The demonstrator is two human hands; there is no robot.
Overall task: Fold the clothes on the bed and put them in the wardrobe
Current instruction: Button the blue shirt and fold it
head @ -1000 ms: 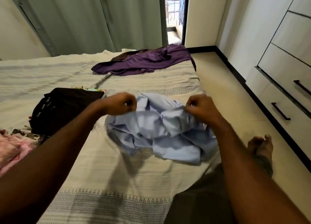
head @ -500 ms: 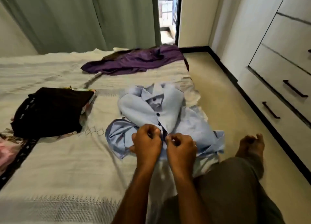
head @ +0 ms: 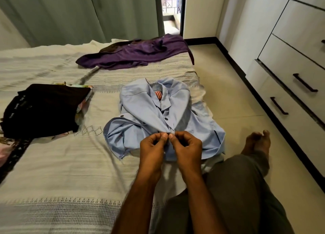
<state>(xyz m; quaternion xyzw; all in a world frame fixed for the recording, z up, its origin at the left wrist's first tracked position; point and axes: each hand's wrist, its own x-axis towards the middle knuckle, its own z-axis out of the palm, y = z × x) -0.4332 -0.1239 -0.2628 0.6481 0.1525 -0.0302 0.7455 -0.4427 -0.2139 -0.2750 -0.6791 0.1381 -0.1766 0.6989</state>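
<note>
Your left hand (head: 154, 146) and right hand (head: 187, 145) meet knuckle to knuckle over the near front of the blue shirt (head: 149, 109), forearms running in from the near edge, fingers curled. Each hand pinches the shirt's button strip between thumb and fingertip, right where the two front edges come together. The shirt lies collar-far on the bed (head: 52, 163), close to its right edge, with a sleeve bunched on the left. Half a second ago your hands held the same pinch at the same spot; a second ago they were spread wide apart, lifting the shirt in a crumpled heap. The purple garment (head: 133, 53) lies at the far end of the bed, and the black pile (head: 44, 107) sits to the left, well apart from the shirt.
</note>
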